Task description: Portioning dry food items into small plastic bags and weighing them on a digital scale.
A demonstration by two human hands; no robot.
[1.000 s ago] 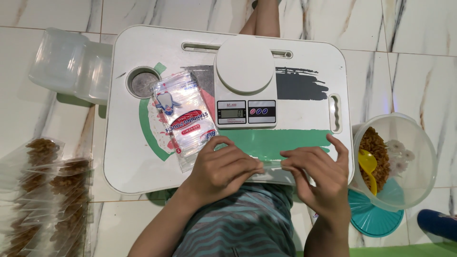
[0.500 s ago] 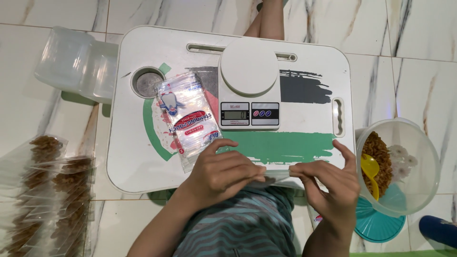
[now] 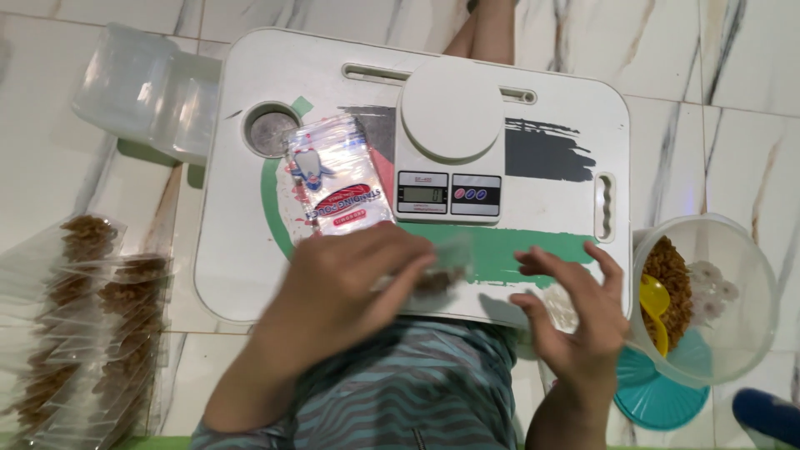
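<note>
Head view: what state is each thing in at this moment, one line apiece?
Left hand: closed on a small clear pouch, blurred.
Small clear pouch: held, brown contents inside.
Right hand: open, fingers spread, holding nothing.
Kitchen scale: platform bare, display lit.
Pack of pouches: lying flat on lap table.
Clear tub: lid off, brown snack and yellow scoop inside.
Filled pouches: piled on floor.

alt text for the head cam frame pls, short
Seen from above, a person's left hand holds a small clear pouch with brown contents over a white lap tray, while the right hand hovers open beside it. On the tray sit a white digital scale and a pack of pouches; a clear tub of brown snack stands at right.
</note>
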